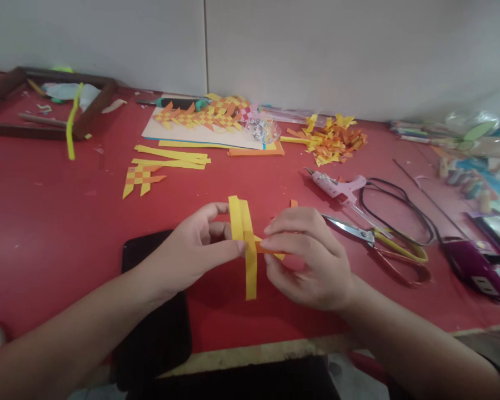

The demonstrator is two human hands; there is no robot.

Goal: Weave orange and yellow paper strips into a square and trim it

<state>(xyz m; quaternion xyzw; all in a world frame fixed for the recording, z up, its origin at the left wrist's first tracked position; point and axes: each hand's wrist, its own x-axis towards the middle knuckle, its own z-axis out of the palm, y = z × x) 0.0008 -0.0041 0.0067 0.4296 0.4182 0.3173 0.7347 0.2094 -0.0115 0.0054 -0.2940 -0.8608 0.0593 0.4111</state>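
Left hand (pixel 204 244), nearer, pinches yellow paper strips (pixel 247 229) between both hands, their length pointing away from the body; right hand (pixel 310 258), loosely curled, pinches an orange strip (pixel 259 245) jutting rightward.

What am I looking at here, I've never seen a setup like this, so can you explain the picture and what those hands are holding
There's no machine here: these are a person's own bare hands. The single picture comes from a camera worn on their head, looking forward and down.

The left hand pinches yellow paper strips, and the right hand grips an orange strip beside them. How the strips join is partly hidden by the fingers.

Around them on the red table are a checkered woven piece, loose yellow strips, a heap of paper scraps, a pink glue gun, scissors and a flat black object.
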